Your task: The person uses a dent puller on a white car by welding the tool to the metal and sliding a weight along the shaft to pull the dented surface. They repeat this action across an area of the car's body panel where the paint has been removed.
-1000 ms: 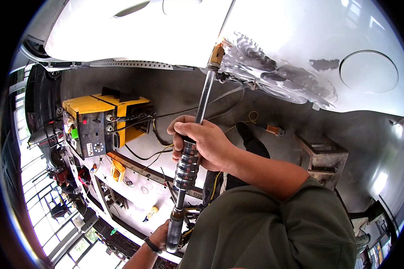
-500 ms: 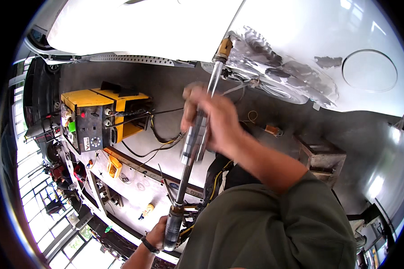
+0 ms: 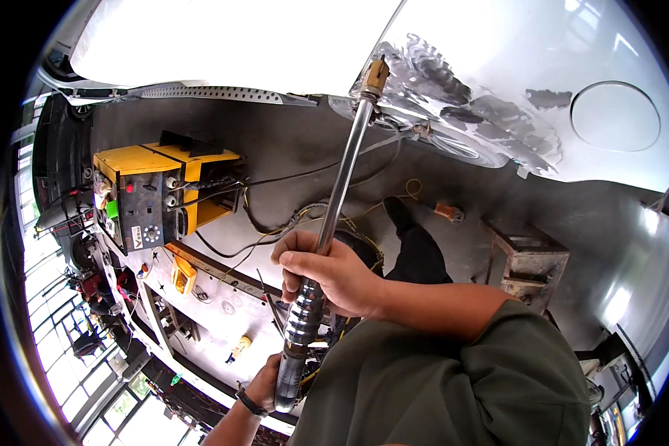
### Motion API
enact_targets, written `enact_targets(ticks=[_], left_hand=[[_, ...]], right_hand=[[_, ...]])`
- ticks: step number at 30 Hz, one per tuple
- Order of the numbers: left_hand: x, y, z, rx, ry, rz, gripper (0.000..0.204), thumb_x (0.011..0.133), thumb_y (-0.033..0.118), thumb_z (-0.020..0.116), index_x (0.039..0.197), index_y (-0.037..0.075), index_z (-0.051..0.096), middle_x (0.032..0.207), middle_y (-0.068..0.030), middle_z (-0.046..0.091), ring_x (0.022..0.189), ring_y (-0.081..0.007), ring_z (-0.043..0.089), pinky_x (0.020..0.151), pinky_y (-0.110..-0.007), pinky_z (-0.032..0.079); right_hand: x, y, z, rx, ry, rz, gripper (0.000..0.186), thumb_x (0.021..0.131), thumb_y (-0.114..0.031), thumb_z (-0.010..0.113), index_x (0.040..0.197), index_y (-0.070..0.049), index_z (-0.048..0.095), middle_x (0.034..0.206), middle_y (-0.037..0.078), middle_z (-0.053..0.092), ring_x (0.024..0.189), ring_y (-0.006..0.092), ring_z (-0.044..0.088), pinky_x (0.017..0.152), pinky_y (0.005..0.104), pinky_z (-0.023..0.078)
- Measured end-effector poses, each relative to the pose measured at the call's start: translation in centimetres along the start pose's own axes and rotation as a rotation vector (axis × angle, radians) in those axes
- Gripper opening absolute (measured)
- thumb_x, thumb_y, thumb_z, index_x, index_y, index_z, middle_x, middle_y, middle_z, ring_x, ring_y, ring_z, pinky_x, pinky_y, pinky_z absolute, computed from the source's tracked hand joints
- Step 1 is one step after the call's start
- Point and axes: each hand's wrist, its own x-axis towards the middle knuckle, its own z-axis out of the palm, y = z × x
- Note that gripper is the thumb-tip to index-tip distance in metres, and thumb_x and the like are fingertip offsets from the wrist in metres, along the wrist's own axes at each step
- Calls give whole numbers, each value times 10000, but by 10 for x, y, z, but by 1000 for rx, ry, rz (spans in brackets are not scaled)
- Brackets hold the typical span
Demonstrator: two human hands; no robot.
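Observation:
A long slide hammer runs from my body up to the white car panel [image 3: 490,44]; its bright steel rod [image 3: 347,163] ends in a brass-coloured head [image 3: 375,77] at the panel edge, beside a scraped, bare-metal patch [image 3: 490,123]. My right hand [image 3: 334,275] is closed round the upper part of the ribbed sliding weight [image 3: 305,316], which sits low on the rod against the rear grip. At the rear, my left hand [image 3: 262,386], with a dark band on its wrist, is closed on the dark grip [image 3: 288,379]. Its fingers are partly hidden behind the grip.
A yellow machine with a dark control panel [image 3: 143,204] stands on the floor at left, its cables [image 3: 275,181] trailing toward the car. An orange-handled power tool [image 3: 449,212] and a rusty metal stand [image 3: 531,260] are at right. My dark-clothed leg [image 3: 420,256] extends forward between them.
My right hand and the sliding weight have moved down the rod toward me, to the rear grip. My left hand stays on that grip. The view has shifted slightly.

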Motion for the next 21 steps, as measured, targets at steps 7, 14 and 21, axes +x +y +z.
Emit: enact_targets(ticks=[7, 14, 21], left_hand=[[-5, 4, 3, 7, -76, 33, 344, 1027, 286, 519, 1266, 38, 522, 935, -121, 674, 714, -210, 716, 581, -346, 628], [-5, 6, 1, -179, -143, -83, 338, 1020, 282, 533, 1246, 31, 523, 940, -134, 678, 671, -225, 713, 567, -338, 628], [8, 3, -3, -64, -118, -4, 320, 1022, 351, 528, 1159, 64, 565, 838, -105, 659, 646, -220, 706, 536, -353, 625]], right_hand=[[0, -3, -2, 70, -30, 23, 143, 1008, -155, 585, 1100, -45, 588, 812, 16, 594, 769, 98, 594, 785, 333, 533], [16, -42, -7, 11, 46, -87, 186, 953, -140, 624, 1099, -26, 605, 787, 71, 620, 702, 176, 646, 650, 351, 568], [36, -89, -23, 51, 159, -250, 275, 955, -249, 643, 1118, -37, 580, 749, 58, 632, 659, 195, 651, 659, 362, 549]])
